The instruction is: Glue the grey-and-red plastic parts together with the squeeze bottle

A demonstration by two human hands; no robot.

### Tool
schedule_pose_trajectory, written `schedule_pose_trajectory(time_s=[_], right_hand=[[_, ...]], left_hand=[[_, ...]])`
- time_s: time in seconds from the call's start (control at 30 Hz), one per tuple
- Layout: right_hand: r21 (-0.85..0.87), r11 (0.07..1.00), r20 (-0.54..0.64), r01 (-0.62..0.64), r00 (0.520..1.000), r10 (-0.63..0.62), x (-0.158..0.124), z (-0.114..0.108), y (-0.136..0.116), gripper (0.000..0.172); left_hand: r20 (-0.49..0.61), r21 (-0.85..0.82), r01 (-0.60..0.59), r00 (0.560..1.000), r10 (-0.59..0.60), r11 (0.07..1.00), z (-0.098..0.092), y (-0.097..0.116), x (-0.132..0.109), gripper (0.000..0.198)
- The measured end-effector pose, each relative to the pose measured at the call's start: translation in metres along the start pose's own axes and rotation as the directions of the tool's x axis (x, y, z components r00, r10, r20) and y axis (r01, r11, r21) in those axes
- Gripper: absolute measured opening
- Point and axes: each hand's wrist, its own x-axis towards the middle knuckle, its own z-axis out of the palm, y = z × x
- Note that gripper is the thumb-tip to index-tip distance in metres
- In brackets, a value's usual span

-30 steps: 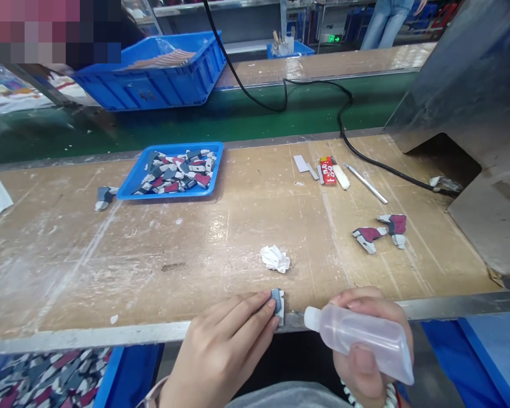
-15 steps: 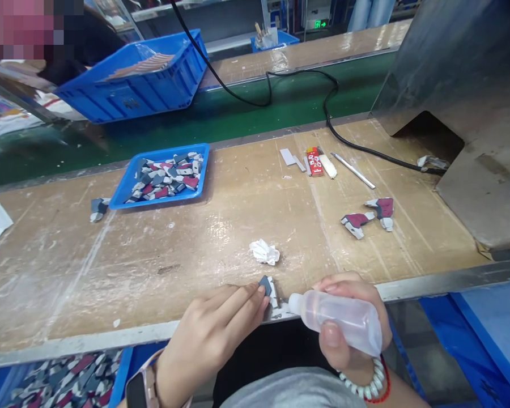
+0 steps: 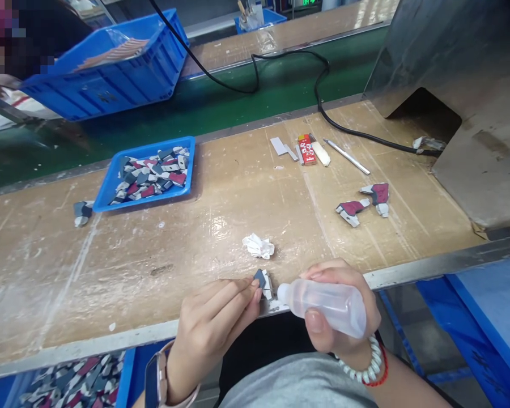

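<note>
Left hand [image 3: 208,326] low at the table's front edge [image 3: 89,345], its fingers [image 3: 238,289] pinched firmly on a small grey-and-white plastic part [image 3: 263,283]. Right hand [image 3: 348,283] just beside it, fingers clenched around a clear plastic squeeze bottle [image 3: 327,306], the nozzle [image 3: 281,293] almost touching the part. Contents of the bottle impossible to tell from this view. Too hard a squeeze: probable risk of liquid flooding over the part and onto the fingertips. Slackened pinch or a nudge from the nozzle: possible slip of the part over the front edge, down toward the blue bin [image 3: 126,385] below it. Just behind the front edge, a crumpled tissue [image 3: 258,246], close enough to catch a stray drip. Well back from the edge, a blue tray [image 3: 144,203] of plastic parts and a pair of red-and-grey plastic assemblies [image 3: 352,208], probably beyond reach of any spill.
</note>
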Motion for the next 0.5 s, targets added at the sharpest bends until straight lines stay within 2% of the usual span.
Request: schedule_pose_trajectory(time_s=[0.5], right_hand=[[-0.025, 0.999, 0.085, -0.026, 0.996, 0.028, 0.0044, -0.0014, -0.0029, 0.023]], left_hand=[[-0.043, -0.112, 0.148, 0.987, -0.153, 0.983, 0.0027, -0.0026, -0.0066, 0.010]])
